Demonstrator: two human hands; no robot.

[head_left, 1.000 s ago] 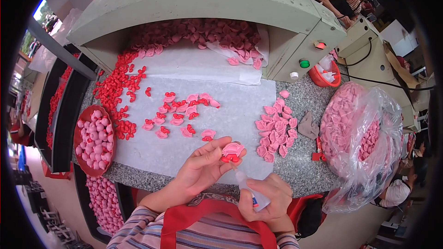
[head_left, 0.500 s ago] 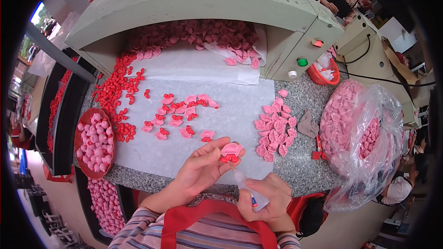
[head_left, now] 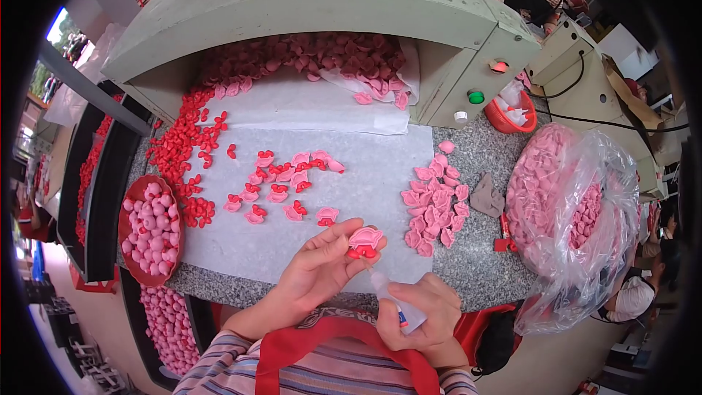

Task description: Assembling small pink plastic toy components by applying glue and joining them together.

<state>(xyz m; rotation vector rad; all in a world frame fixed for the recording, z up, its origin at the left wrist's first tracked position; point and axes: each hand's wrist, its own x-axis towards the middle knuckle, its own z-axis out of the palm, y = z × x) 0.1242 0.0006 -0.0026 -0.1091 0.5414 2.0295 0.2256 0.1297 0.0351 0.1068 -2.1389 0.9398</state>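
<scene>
My left hand pinches a pink moulded piece between thumb and fingers, with a small red bow-shaped piece at its lower edge. Wrapped in my right hand is a white squeeze bottle, its narrow nozzle pointing up at the red piece. Whether the tip touches it I cannot tell. Beyond my hands, several pink pieces with red parts joined lie on a white sheet. A heap of plain pink pieces sits to the right.
A pale green machine housing spans the back, pink pieces inside its opening. Loose red pieces spread at left, beside a red basket of pink balls. At right are a plastic bag of pink pieces, a grey cloth and an orange basket.
Both hands hold nearly the same pose, with the nozzle still at the red piece. The view has shifted very slightly.
</scene>
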